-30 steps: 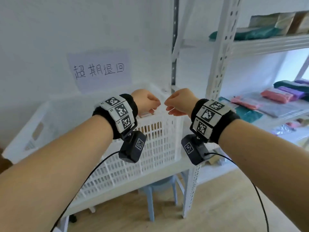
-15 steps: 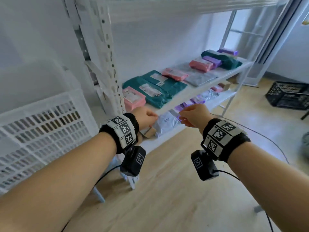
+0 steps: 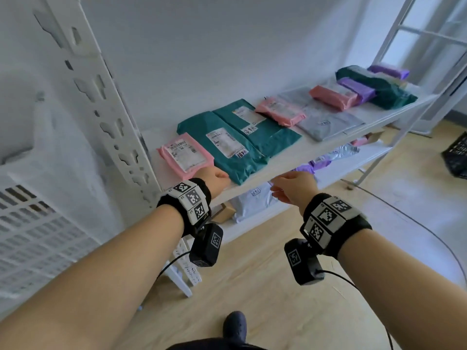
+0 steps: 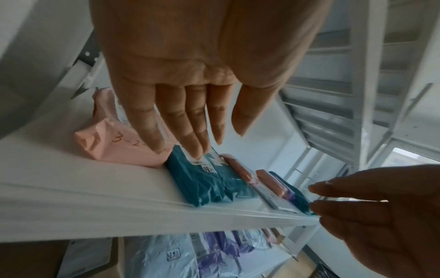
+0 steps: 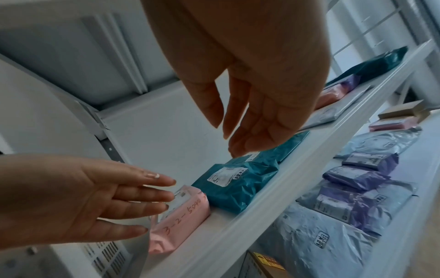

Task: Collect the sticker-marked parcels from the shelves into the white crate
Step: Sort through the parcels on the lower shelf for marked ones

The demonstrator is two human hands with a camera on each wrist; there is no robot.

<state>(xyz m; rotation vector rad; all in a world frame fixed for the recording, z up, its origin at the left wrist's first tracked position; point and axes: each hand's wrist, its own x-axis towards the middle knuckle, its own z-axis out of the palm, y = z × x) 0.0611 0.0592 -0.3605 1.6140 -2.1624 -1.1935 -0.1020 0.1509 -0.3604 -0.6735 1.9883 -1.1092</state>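
Parcels lie in a row on the middle shelf (image 3: 290, 162). We hold the left hand (image 3: 214, 179) and right hand (image 3: 294, 188) at its front edge, fingers loosely extended, grasping nothing. Nearest on the shelf lie a pink parcel (image 3: 185, 155) and a sticker-marked green parcel (image 3: 225, 145); the white crate (image 3: 38, 238) stands left of the shelf.
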